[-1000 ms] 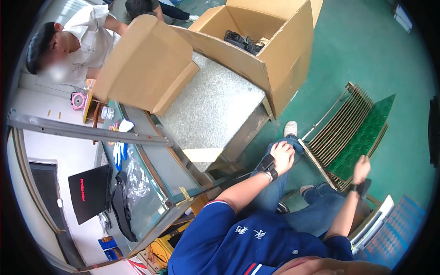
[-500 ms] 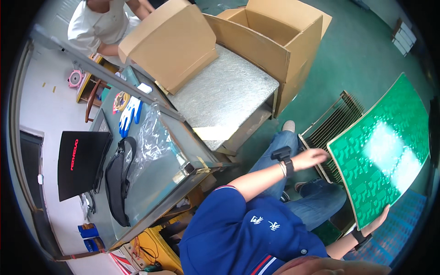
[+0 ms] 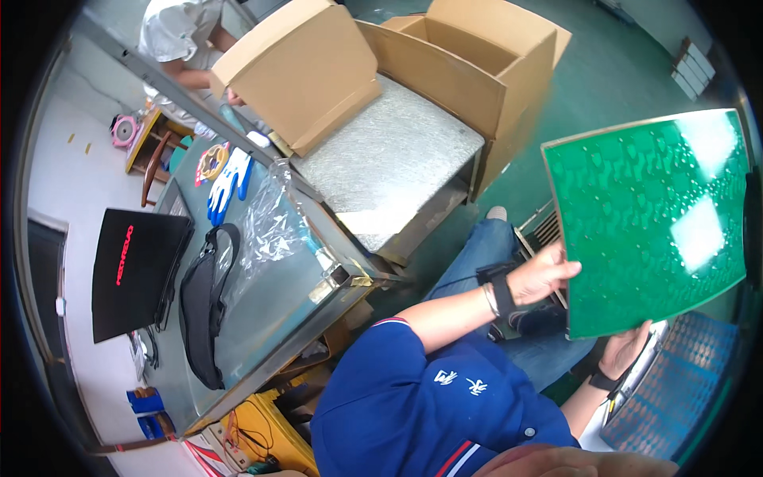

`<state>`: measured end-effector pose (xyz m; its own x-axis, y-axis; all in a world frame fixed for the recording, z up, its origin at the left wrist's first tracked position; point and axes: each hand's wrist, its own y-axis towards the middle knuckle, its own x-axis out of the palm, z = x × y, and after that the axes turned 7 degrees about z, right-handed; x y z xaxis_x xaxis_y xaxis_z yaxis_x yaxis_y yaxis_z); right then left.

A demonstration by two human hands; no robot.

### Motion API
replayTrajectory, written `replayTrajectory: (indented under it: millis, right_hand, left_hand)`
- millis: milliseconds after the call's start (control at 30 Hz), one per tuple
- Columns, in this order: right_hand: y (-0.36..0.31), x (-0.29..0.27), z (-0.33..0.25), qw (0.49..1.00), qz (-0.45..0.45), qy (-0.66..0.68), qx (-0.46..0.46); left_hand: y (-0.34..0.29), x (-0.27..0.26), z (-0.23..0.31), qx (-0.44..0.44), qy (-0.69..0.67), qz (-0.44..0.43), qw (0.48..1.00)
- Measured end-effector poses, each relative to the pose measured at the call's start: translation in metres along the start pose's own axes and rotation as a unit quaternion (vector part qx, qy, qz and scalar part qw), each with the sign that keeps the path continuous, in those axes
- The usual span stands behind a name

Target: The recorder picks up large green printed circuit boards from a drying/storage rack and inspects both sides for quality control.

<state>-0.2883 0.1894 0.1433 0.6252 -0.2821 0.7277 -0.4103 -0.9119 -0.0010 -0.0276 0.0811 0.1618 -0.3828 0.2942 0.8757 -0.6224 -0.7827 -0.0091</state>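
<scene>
A large glossy green circuit board panel [image 3: 620,230], with bright light reflecting off it, is held up at the right. My left hand [image 3: 547,274] grips its left edge, thumb over the face. At the bottom edge, my right hand [image 3: 625,351] holds the panel from below, its fingers partly hidden. Behind the panel and my left hand, a slatted rack [image 3: 542,226] shows only in part, near my legs.
A metal-topped table [image 3: 397,159] carries an open carton [image 3: 302,79]; another tall carton [image 3: 524,95] stands beside it. On the left bench are a laptop [image 3: 139,270], gloves [image 3: 230,187] and a black bag [image 3: 203,310]. A co-worker [image 3: 183,48] is behind. Blue patterned panels [image 3: 675,389] lie lower right.
The panel has turned and its lower edge has risen. My left hand, earlier beside its edge with fingers loose, now grips it. My right hand has shifted left and up along with the panel.
</scene>
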Motion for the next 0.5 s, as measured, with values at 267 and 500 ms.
replayTrajectory:
  millis: [267, 500]
  right_hand:
    - [0.028, -0.054, -0.098, 0.991, 0.037, 0.052, -0.122]
    - [-0.014, -0.071, -0.110, 0.928, 0.296, -0.017, -0.227]
  left_hand:
    - [-0.021, -0.051, 0.029, 0.076, 0.022, 0.121, 0.990]
    - [-0.026, -0.072, 0.025, 0.049, 0.059, 0.201, 0.977]
